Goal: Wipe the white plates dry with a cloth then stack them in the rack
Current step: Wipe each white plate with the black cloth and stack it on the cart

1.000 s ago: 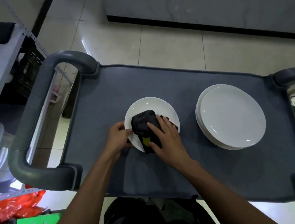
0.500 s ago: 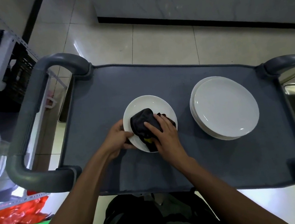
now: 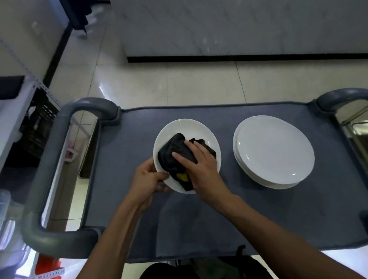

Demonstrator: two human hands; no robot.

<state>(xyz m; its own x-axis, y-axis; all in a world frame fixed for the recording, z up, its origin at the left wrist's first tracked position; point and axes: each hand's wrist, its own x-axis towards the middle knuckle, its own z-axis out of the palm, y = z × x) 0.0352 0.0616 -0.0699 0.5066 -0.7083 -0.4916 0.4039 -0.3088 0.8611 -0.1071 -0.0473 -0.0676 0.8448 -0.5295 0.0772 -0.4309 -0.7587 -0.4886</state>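
On the grey cart top, a white plate (image 3: pixel 191 129) lies flat, round, with no long axis. The right hand (image 3: pixel 202 167) presses a bunched black cloth (image 3: pixel 176 157) into it, fingers spread; the left hand (image 3: pixel 147 183) pinches its near-left rim. A plate stack (image 3: pixel 274 152) sits apart, right. Glossy floor tiles (image 3: pixel 194 85) and a marbled wall lie beyond.

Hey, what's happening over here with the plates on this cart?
A person is drying dishes on a grey cart. Their left hand grips the near-left rim of a single white plate, while the right hand presses a dark cloth down onto its middle to wipe it. To the right, apart from it, sits a stack of white plates. No rack with plates in it is visible, so stacking has not begun in view.
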